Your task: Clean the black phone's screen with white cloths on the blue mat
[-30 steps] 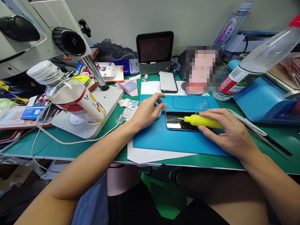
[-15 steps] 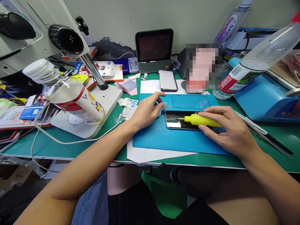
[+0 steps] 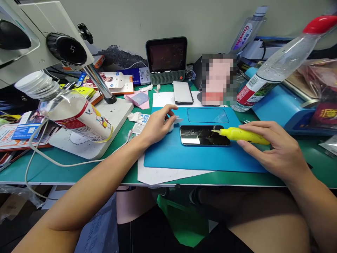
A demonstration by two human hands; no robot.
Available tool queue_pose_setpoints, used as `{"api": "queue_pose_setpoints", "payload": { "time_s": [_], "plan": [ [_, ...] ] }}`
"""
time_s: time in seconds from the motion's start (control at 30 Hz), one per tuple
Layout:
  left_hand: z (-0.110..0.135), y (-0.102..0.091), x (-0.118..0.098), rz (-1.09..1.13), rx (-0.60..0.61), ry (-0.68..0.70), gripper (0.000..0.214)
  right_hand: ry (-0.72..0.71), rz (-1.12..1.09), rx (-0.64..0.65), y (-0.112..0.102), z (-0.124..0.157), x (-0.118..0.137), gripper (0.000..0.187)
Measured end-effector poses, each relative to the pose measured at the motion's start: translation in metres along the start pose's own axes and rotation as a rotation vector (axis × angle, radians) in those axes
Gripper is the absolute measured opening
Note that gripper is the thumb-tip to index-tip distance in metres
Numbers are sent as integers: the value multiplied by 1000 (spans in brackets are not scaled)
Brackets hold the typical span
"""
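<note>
A black phone (image 3: 204,135) lies face up on a blue work mat (image 3: 195,154). My right hand (image 3: 273,147) is closed round a yellow squeeze bottle (image 3: 243,136), held flat with its thin nozzle over the right part of the phone's screen. My left hand (image 3: 158,126) rests on the mat just left of the phone, its fingers curled on a small white piece (image 3: 176,121) that looks like a wipe or film tab. A clear screen protector (image 3: 207,115) lies on the mat behind the phone.
A microscope stands on a white base (image 3: 89,140) at the left with a tilted plastic bottle (image 3: 65,109) in front of it. Behind the mat are a small monitor (image 3: 166,59), a second phone (image 3: 183,92) and a blue machine (image 3: 281,109) with a leaning bottle (image 3: 273,70).
The yellow bottle has drawn back to the right, so its nozzle is now over the phone's right end. My left hand stays put. The view has shifted slightly.
</note>
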State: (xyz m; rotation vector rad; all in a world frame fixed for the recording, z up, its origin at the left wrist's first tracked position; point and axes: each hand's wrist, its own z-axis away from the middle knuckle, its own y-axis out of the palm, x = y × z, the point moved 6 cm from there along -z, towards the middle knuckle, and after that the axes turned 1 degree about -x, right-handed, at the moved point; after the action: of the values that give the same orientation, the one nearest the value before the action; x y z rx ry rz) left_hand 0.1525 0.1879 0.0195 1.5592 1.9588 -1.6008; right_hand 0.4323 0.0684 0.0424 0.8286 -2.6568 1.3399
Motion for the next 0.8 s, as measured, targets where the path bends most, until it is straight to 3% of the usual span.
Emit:
{"api": "queue_pose_setpoints", "payload": {
  "time_s": [0.37,0.8],
  "plan": [
    [-1,1,-5,13,-8,-30,25,50,0,30,-10,21,-21,31],
    [-1,1,-4,25,-17,0,24,63,4,36,-8,17,-13,30]
  ]
}}
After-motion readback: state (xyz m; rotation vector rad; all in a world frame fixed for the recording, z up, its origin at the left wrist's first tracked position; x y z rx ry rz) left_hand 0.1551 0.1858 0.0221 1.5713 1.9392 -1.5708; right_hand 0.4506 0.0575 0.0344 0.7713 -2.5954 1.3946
